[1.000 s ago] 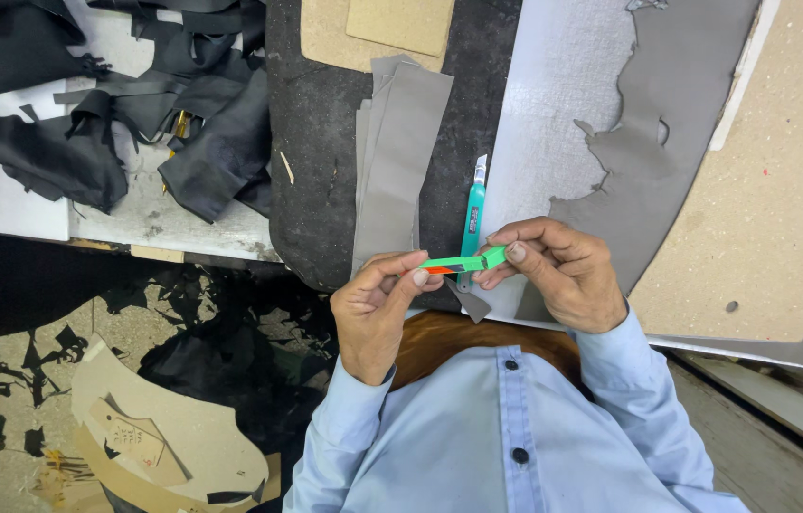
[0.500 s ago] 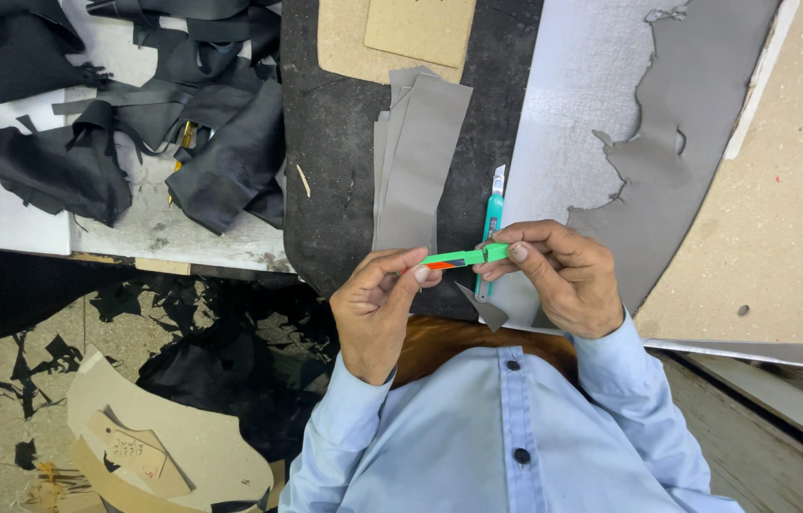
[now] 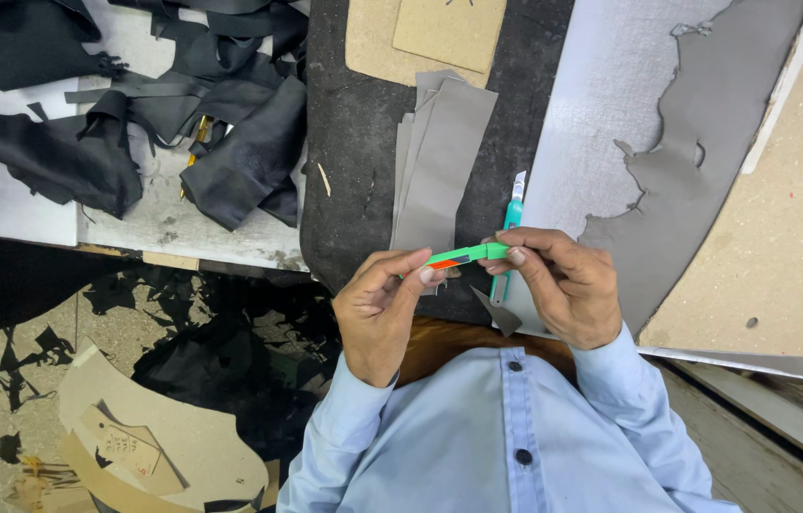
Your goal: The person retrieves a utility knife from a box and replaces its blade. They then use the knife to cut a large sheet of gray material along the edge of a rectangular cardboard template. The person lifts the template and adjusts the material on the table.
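Both hands hold a green utility knife [image 3: 466, 255] crosswise in front of my chest. My left hand [image 3: 377, 309] pinches its left end, where an orange part shows. My right hand [image 3: 558, 285] grips the right end with thumb and fingers. Just behind the hands, a second teal knife [image 3: 512, 214] lies on the dark cutting mat [image 3: 354, 142]. A stack of grey leather strips [image 3: 439, 161] rests on the mat above my left hand. A small dark grey offcut [image 3: 499, 313] lies at the mat's near edge.
A large grey leather hide [image 3: 705, 142] lies on a pale sheet [image 3: 601, 114] at right, on a tan board [image 3: 791, 247]. Black leather scraps [image 3: 135, 104] are piled at left. Cardboard patterns [image 3: 420, 33] sit at the top; more cardboard [image 3: 135, 446] and black scraps lie on the floor.
The hands and green knife have barely moved; the view has shifted slightly, so the bench items sit lower in the frame.
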